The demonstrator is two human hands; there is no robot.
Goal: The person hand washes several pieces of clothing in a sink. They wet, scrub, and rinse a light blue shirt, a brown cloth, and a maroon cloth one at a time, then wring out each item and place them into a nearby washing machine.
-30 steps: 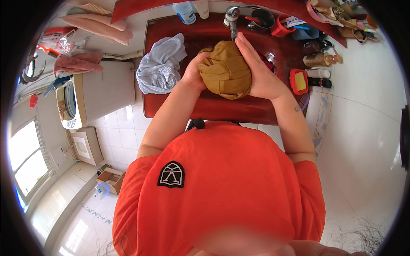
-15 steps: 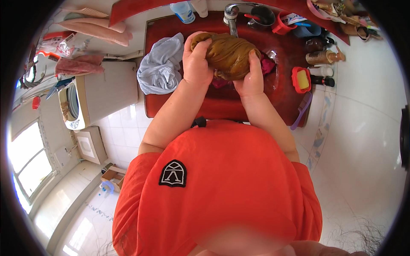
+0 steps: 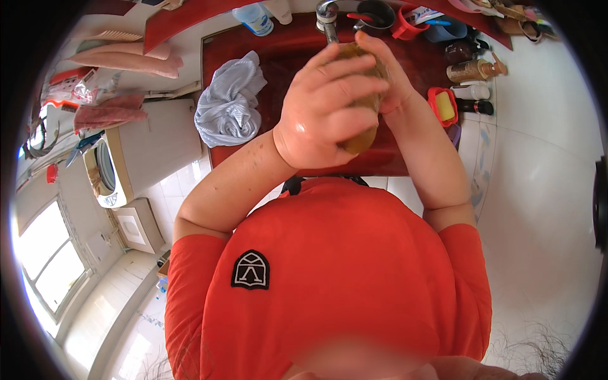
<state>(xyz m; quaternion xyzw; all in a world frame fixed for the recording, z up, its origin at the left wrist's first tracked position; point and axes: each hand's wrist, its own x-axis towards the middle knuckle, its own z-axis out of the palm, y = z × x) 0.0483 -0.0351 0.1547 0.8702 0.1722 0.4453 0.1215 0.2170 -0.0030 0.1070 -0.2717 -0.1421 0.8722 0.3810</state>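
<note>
The mustard-brown bundle [image 3: 362, 140] at the centre, blurred and mostly covered, looked like soft cloth, the pale blue bundle [image 3: 229, 104] to its left was finely striped, creased fabric, and the red shirt [image 3: 354, 259] on the near side was smooth, matt cloth. The dark red counter [image 3: 278, 50] had a smooth, glossy finish, with a shiny metal faucet [image 3: 327, 17] at its far side. Smooth plastic showed in the red soap dish [image 3: 433, 100] on the right, the white tiles [image 3: 538, 164] farther right were glossy, and the pink towel [image 3: 111, 114] on the left looked matt and rough.
</note>
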